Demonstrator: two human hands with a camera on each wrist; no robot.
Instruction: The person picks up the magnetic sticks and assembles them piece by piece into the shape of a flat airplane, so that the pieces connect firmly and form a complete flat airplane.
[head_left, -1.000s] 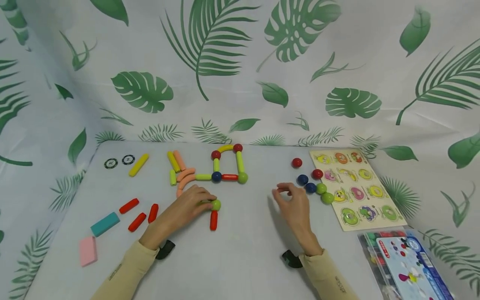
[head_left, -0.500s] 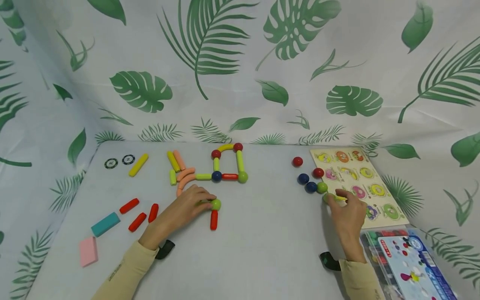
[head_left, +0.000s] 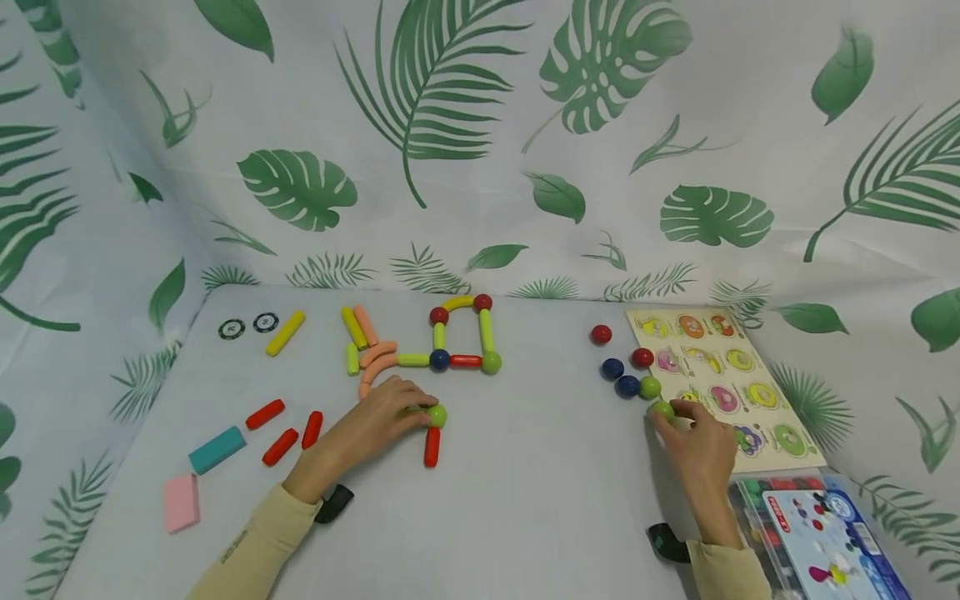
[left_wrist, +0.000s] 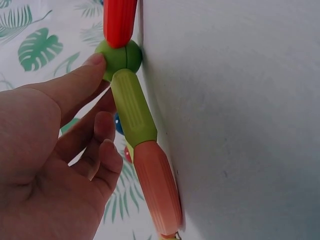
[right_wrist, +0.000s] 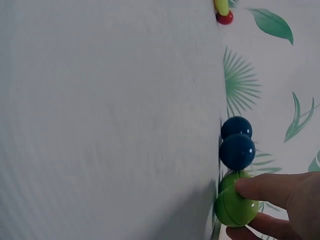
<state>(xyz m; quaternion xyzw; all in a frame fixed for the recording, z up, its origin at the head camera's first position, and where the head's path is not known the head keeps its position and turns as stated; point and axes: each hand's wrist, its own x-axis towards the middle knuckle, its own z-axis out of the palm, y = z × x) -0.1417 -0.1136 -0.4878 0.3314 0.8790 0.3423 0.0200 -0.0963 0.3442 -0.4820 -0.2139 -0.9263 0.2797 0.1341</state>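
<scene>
My left hand pinches a green ball between thumb and fingers. A red rod joins this ball and points toward the near edge. In the left wrist view a light green rod and an orange rod run on from the ball; from the head this stretch is mostly behind the hand. Over at the right, my right hand has thumb and index finger on a green ball, the nearest of a row. Another green ball and two dark blue balls line up beyond it.
Behind the left hand lies a loop of rods and balls, with a red ball at one corner. Red rods, a teal block and a pink block lie left. A fruit puzzle board and a parts box stand right.
My right hand has moved right from mid-table to the near green ball and now pinches it. The left hand keeps its hold on its ball.
</scene>
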